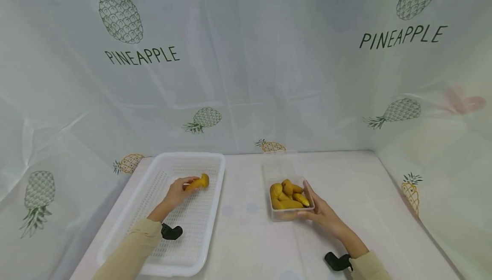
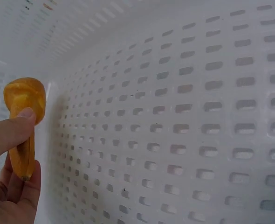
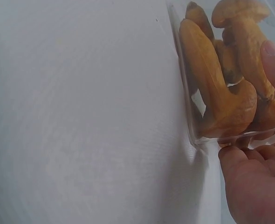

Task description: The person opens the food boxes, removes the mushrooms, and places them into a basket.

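Over the right part of a white perforated plastic basket [image 1: 212, 224], my left hand [image 1: 178, 193] pinches a yellow-brown mushroom [image 1: 205, 180]. In the left wrist view the thumb lies along its stem, the cap [image 2: 24, 93] points up, and the fingers are behind. To the right, my right hand [image 1: 326, 219] grips a clear plastic box [image 1: 282, 217] by its near right corner. Several mushrooms [image 1: 277, 191] of the same kind lie in that box. The right wrist view shows the thumb at the box's side and the fingers [image 3: 237, 161] partly hidden beneath its edge.
The box's clear lid [image 1: 279, 164] stands open at its far side. A white cloth covers the table [image 1: 246, 246], and a pineapple-printed sheet [image 1: 246, 58] hangs behind and along the sides. Black wrist-worn devices [image 1: 171, 232] sit at both wrists.
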Available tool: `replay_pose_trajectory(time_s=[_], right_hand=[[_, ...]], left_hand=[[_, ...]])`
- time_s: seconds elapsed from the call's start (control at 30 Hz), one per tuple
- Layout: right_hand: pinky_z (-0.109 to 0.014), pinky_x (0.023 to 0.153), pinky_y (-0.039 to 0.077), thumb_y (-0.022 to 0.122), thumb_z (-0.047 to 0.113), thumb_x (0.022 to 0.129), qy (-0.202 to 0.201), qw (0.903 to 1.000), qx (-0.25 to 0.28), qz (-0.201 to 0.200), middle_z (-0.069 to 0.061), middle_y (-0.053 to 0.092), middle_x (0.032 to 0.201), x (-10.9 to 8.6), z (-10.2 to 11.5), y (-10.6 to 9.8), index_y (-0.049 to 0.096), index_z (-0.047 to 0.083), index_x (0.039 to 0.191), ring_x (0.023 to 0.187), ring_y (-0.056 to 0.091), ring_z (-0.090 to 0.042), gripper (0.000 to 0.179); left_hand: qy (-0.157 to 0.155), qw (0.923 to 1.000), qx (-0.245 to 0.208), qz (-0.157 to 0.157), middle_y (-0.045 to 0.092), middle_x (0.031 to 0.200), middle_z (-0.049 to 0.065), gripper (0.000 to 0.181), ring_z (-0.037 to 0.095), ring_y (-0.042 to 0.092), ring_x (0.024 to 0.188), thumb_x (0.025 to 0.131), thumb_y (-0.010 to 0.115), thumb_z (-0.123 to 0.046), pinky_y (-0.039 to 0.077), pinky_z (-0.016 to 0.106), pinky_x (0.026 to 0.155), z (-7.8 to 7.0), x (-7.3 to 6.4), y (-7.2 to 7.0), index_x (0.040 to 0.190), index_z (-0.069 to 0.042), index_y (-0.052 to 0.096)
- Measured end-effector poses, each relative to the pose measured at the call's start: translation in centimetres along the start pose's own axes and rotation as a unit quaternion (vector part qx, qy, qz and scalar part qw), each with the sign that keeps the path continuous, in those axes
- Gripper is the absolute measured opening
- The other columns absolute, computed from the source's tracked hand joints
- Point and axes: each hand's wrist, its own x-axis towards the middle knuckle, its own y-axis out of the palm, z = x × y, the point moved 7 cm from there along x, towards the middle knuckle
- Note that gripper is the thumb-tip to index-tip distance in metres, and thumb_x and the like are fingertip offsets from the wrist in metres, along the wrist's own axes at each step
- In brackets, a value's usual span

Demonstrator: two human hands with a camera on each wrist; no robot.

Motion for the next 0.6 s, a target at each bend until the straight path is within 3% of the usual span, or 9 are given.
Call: replay_pose_trajectory(time_s=[0.17,0.6], right_hand=[[-0.061,0.105,0.027,0.068,0.013,0.096,0.002,1.0,0.001,-0.001,-0.027,0.004,0.161,0.1,0.0,0.1,-0.001,0.009,0.16,0.145,0.01,-0.049,0.094],[-0.06,0.106,0.026,0.069,0.014,0.096,0.007,1.0,0.005,0.002,-0.027,0.004,0.161,0.0,-0.1,0.1,-0.002,0.01,0.16,0.145,0.01,-0.049,0.096]], left_hand=[[-0.014,0.9998,0.012,0.004,0.065,0.117,0.022,0.035,0.04,0.065,0.101,0.087,0.076,-0.004,0.053,0.053,0.089,0.9,-0.2,0.6,0.121,0.001,0.069],[-0.03,0.9993,0.021,0.003,0.065,0.112,0.023,0.037,0.041,0.063,0.101,0.086,0.077,-0.001,0.051,0.053,0.091,1.3,-0.5,0.6,0.122,0.002,0.067]])
